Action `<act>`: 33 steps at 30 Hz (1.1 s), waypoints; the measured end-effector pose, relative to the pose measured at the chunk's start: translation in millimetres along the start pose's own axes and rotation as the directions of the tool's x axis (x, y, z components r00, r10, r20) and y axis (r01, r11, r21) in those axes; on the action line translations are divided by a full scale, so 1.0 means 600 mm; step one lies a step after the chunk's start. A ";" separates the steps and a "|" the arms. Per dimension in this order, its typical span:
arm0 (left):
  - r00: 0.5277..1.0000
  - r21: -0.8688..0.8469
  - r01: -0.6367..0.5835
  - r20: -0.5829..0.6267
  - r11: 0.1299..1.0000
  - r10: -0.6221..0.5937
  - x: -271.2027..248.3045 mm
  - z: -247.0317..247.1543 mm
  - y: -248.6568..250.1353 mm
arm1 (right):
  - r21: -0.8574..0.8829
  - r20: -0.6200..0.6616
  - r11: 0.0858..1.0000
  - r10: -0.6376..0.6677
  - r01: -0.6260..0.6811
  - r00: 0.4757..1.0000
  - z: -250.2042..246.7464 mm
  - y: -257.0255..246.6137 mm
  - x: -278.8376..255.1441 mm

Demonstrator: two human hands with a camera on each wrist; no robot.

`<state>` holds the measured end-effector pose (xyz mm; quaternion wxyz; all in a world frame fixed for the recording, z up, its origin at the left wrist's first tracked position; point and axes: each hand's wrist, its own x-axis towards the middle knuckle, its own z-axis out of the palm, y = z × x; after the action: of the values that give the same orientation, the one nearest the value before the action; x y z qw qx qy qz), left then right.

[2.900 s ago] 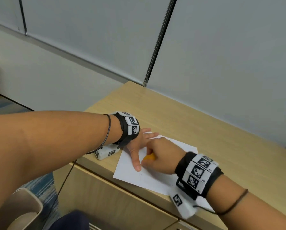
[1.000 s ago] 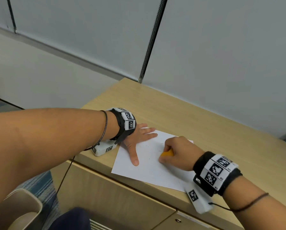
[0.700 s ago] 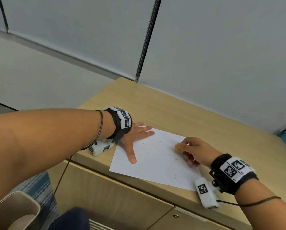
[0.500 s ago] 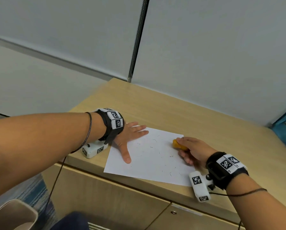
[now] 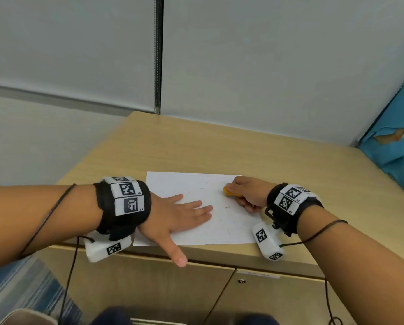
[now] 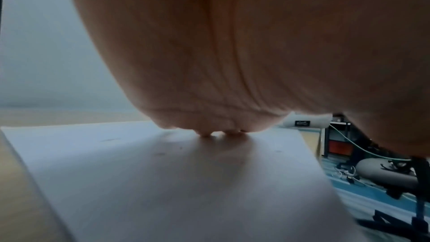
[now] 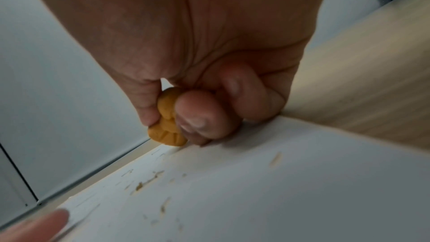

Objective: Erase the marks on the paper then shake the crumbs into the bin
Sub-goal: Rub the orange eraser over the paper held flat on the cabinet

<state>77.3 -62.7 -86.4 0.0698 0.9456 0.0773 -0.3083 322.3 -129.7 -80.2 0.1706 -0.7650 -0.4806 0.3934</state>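
A white sheet of paper (image 5: 196,184) lies near the front edge of the wooden cabinet top (image 5: 219,151). Thin eraser crumbs (image 5: 226,207) are scattered over it, and they show close up in the right wrist view as crumbs (image 7: 139,186). My left hand (image 5: 180,214) lies flat on the sheet's left part with straight fingers, the thumb reaching past the front edge. From the left wrist view the palm (image 6: 232,62) presses the paper (image 6: 163,181). My right hand (image 5: 245,193) pinches an orange eraser (image 5: 229,192) at the sheet's right side, its tip on the paper (image 7: 279,181); the eraser (image 7: 166,119) sits between thumb and fingers.
A beige bin's rim (image 5: 25,317) shows at the bottom left, on the floor below the cabinet. A blue cloth object (image 5: 393,141) stands at the right end of the top. Grey wall panels (image 5: 243,55) rise right behind the cabinet. Cabinet doors (image 5: 149,282) face me.
My right hand carried the eraser from the middle of the sheet to its right side. The left hand stayed flat on the paper. My view swung to the right.
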 end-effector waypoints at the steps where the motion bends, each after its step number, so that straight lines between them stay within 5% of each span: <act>1: 1.000 -0.019 0.017 -0.015 1.000 -0.017 -0.006 0.000 -0.001 | 0.001 0.001 1.000 0.002 -0.002 1.000 0.000 0.000 0.000; 7: 0.924 -0.044 0.374 -0.066 0.926 -0.376 -0.018 -0.002 -0.052 | -0.011 0.008 1.000 0.005 -0.004 1.000 -0.002 -0.001 0.003; 16: 0.998 -0.052 0.028 -0.063 0.998 -0.031 0.000 0.006 0.015 | -0.010 0.016 1.000 -0.004 0.004 1.000 -0.001 -0.003 0.002; 21: 0.925 -0.114 0.350 -0.115 0.930 -0.362 -0.010 -0.019 -0.056 | -0.031 0.022 0.999 -0.011 0.012 1.000 -0.002 -0.002 0.004; 24: 0.893 -0.147 0.432 -0.071 0.890 -0.445 -0.002 -0.022 -0.084 | -0.037 0.016 0.999 -0.006 0.007 1.000 -0.002 0.000 0.007; 27: 0.914 -0.134 0.391 -0.063 0.911 -0.401 0.014 -0.026 -0.081 | -0.033 0.010 0.999 0.001 -0.001 1.000 -0.002 0.001 0.007; 33: 0.992 -0.104 0.125 0.037 0.987 -0.121 0.022 -0.040 -0.033 | 0.016 -0.002 1.000 -0.002 0.002 1.000 0.001 0.002 0.009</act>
<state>97.8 -37.5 -77.0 0.1021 0.9292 0.1507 -0.3218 323.6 -125.8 -83.7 0.1777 -0.7634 -0.4781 0.3963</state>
